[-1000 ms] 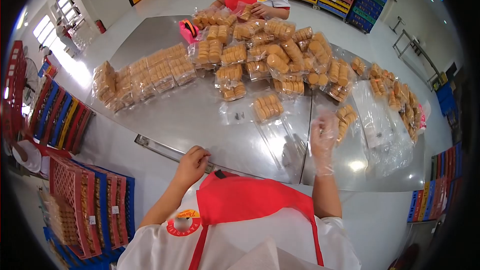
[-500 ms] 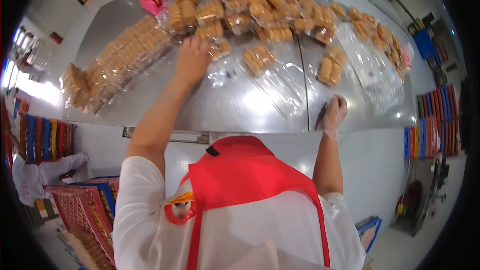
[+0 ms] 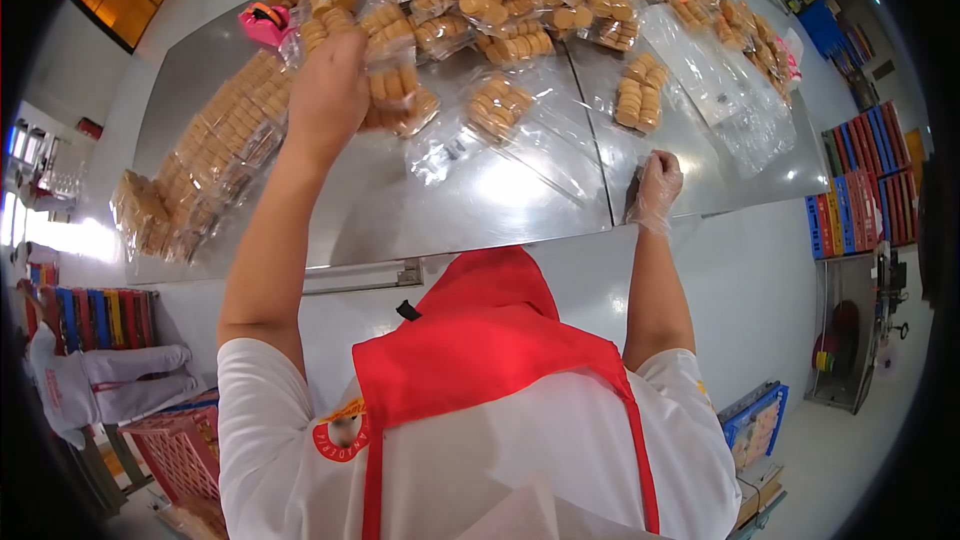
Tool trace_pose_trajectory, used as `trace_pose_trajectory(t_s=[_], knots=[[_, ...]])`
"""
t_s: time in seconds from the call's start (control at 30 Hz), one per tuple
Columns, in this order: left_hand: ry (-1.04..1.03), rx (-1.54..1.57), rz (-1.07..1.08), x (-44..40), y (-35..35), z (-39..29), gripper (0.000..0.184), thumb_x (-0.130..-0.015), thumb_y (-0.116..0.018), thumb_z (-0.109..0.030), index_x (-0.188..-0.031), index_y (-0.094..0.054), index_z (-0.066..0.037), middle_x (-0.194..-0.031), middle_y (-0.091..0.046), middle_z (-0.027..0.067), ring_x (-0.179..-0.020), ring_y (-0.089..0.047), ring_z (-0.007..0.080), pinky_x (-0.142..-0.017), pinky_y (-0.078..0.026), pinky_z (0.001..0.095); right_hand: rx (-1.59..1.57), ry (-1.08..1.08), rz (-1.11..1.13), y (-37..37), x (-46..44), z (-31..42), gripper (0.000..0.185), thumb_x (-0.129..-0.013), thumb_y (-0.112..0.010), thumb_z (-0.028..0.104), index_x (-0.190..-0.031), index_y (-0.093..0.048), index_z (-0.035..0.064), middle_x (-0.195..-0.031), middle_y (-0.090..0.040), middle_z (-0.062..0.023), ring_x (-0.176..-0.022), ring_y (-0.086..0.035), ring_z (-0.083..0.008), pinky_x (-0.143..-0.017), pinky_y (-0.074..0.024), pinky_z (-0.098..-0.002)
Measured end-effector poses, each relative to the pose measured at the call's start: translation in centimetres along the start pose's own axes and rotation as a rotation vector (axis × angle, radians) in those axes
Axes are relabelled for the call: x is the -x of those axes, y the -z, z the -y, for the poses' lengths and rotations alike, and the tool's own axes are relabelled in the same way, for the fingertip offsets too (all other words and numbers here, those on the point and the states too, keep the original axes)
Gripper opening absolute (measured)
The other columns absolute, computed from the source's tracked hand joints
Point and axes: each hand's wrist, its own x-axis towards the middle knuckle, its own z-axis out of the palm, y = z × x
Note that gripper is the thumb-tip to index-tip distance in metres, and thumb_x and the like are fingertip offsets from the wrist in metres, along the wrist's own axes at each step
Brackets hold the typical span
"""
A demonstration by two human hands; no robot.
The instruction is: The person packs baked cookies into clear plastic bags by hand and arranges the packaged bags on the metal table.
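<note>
My left hand (image 3: 328,95) is bare and closed at the top of a clear bag of round biscuits (image 3: 393,82), which hangs from it above the steel table. Under that bag lies another biscuit bag (image 3: 412,112). My right hand (image 3: 660,185), in a clear plastic glove, is closed by the table's near edge; its fingers hide whatever they may hold. A biscuit pack (image 3: 640,92) lies beyond it, and one more pack (image 3: 499,106) lies near the middle, with flat clear film around it.
The steel table (image 3: 380,225) has a long row of bagged biscuits (image 3: 215,145) at left and a heap of bags (image 3: 480,0) at the far side. A pink object (image 3: 264,26) stands by the heap. Empty clear bags (image 3: 735,105) lie at right. Coloured crates (image 3: 865,180) and another person (image 3: 100,380) are beyond.
My left hand has risen and shifted left, lifting a biscuit bag off the table. My right hand stays closed, slightly higher in view. The camera view has tilted a little.
</note>
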Motion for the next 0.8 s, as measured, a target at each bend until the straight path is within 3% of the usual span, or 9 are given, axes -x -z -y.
trace_pose_trajectory(t_s=[0.03,0.13,0.23,0.3,0.37,0.43,0.5,0.6,0.8], knots=[[0.051,0.069,0.011,-0.3,1.6,-1.0,0.018,-0.084,-0.062,0.000,-0.101,-0.057,-0.002,-0.092,-0.064,0.0149,-0.084,-0.064,0.0330,-0.071,-0.051,0.0420,0.009,-0.005,0.002,0.1,0.2,0.3,0.017,-0.088,-0.062,0.009,-0.096,-0.070,-0.0038,-0.082,-0.070,-0.0143,-0.075,-0.065,-0.0208,-0.074,-0.0526,-0.0328],[0.215,0.496,0.191,-0.3,5.4,-2.8,0.004,-0.095,-0.057,-0.002,-0.099,-0.056,-0.002,-0.088,-0.061,0.0089,-0.084,-0.064,0.0200,-0.077,-0.051,0.0318,-0.042,-0.038,0.025,-0.6,-0.6,-0.7,0.018,-0.089,-0.062,0.010,-0.095,-0.070,-0.0043,-0.081,-0.070,-0.0132,-0.075,-0.065,-0.0198,-0.073,-0.0523,-0.0326],[0.224,0.717,0.200,0.5,6.9,-4.2,0.002,-0.096,-0.056,-0.001,-0.097,-0.055,-0.001,-0.086,-0.058,0.0051,-0.082,-0.061,0.0133,-0.077,-0.050,0.0283,-0.104,-0.075,0.040,-0.5,-0.2,0.1,0.020,-0.090,-0.062,0.013,-0.098,-0.069,-0.0042,-0.082,-0.068,-0.0104,-0.078,-0.065,-0.0197,-0.074,-0.0516,-0.0320],[0.167,0.714,0.253,1.0,7.4,-4.9,0.003,-0.095,-0.056,0.000,-0.097,-0.055,0.000,-0.087,-0.059,0.0051,-0.081,-0.061,0.0137,-0.075,-0.050,0.0280,-0.234,-0.108,0.049,-1.6,0.4,1.3,0.023,-0.090,-0.064,0.016,-0.102,-0.068,-0.0037,-0.086,-0.067,-0.0077,-0.080,-0.064,-0.0192,-0.075,-0.0509,-0.0308],[0.134,0.745,0.281,1.4,6.9,-5.7,0.005,-0.093,-0.058,0.001,-0.097,-0.055,0.000,-0.086,-0.059,0.0058,-0.078,-0.061,0.0144,-0.070,-0.049,0.0281,-0.371,-0.163,0.363,-2.4,3.2,9.7,0.033,-0.091,-0.066,0.022,-0.116,-0.065,-0.0004,-0.102,-0.064,-0.0062,-0.091,-0.061,-0.0173,-0.081,-0.0490,-0.0286],[0.097,0.694,0.341,1.8,6.0,-6.2,0.006,-0.093,-0.059,0.001,-0.097,-0.055,-0.001,-0.085,-0.059,0.0064,-0.076,-0.061,0.0150,-0.067,-0.048,0.0286,-0.638,-0.059,0.773,-3.0,7.6,19.0,0.044,-0.090,-0.068,0.027,-0.127,-0.061,0.0038,-0.116,-0.060,-0.0059,-0.102,-0.056,-0.0152,-0.088,-0.0466,-0.0279],[0.098,0.753,0.375,2.6,4.1,-6.2,0.007,-0.091,-0.061,-0.001,-0.096,-0.055,-0.001,-0.084,-0.058,0.0077,-0.073,-0.060,0.0162,-0.064,-0.046,0.0291,-0.864,-0.042,1.121,-3.6,9.8,23.7,0.049,-0.089,-0.070,0.028,-0.132,-0.059,0.0073,-0.122,-0.057,-0.0062,-0.110,-0.053,-0.0149,-0.094,-0.0443,-0.0293],[0.119,0.781,0.320,3.7,2.2,-6.3,0.007,-0.093,-0.061,-0.003,-0.095,-0.055,-0.002,-0.084,-0.059,0.0056,-0.073,-0.060,0.0142,-0.065,-0.046,0.0292,-0.645,-0.174,1.304,-3.2,11.3,27.7,0.042,-0.091,-0.071,0.031,-0.124,-0.062,0.0066,-0.109,-0.062,-0.0032,-0.100,-0.056,-0.0113,-0.092,-0.0438,-0.0266],[0.820,1.207,0.303,6.5,-1.2,-6.4,0.013,-0.094,-0.065,-0.012,-0.101,-0.057,-0.004,-0.090,-0.060,0.0019,-0.080,-0.060,0.0108,-0.072,-0.051,0.0282,-0.693,-0.561,1.134,-4.6,12.9,26.2,0.023,-0.098,-0.063,0.025,-0.105,-0.065,0.0030,-0.097,-0.065,-0.0031,-0.092,-0.060,-0.0095,-0.085,-0.0472,-0.0258]])
